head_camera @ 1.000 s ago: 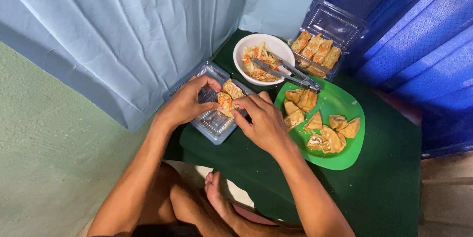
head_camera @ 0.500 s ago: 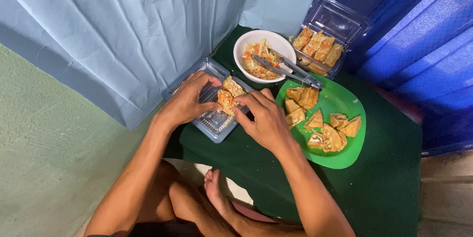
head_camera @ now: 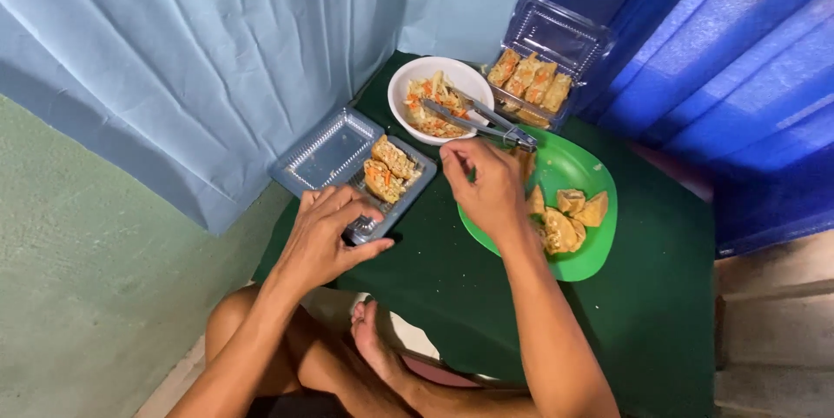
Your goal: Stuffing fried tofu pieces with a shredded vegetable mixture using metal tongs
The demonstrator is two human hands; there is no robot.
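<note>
My left hand (head_camera: 328, 237) grips the near corner of a clear plastic clamshell container (head_camera: 330, 153) that lies open on the green table. Two stuffed golden pieces (head_camera: 391, 170) lie in its near half. My right hand (head_camera: 488, 185) hovers over the left side of a green plate (head_camera: 584, 166), fingers loosely curled, with nothing visible in them. Several fried golden pieces (head_camera: 569, 218) lie on the plate beside that hand.
A white bowl (head_camera: 407, 88) of shredded filling stands behind the plate, with metal tongs (head_camera: 483, 119) resting across it. A second clear container (head_camera: 556, 36) with stuffed pieces stands at the back. Light blue cloth hangs on the left, dark blue curtain on the right. My bare foot (head_camera: 372, 340) shows below the table (head_camera: 651, 314).
My right hand has left the container and moved right to the green plate. My left hand has slid down to the container's near corner.
</note>
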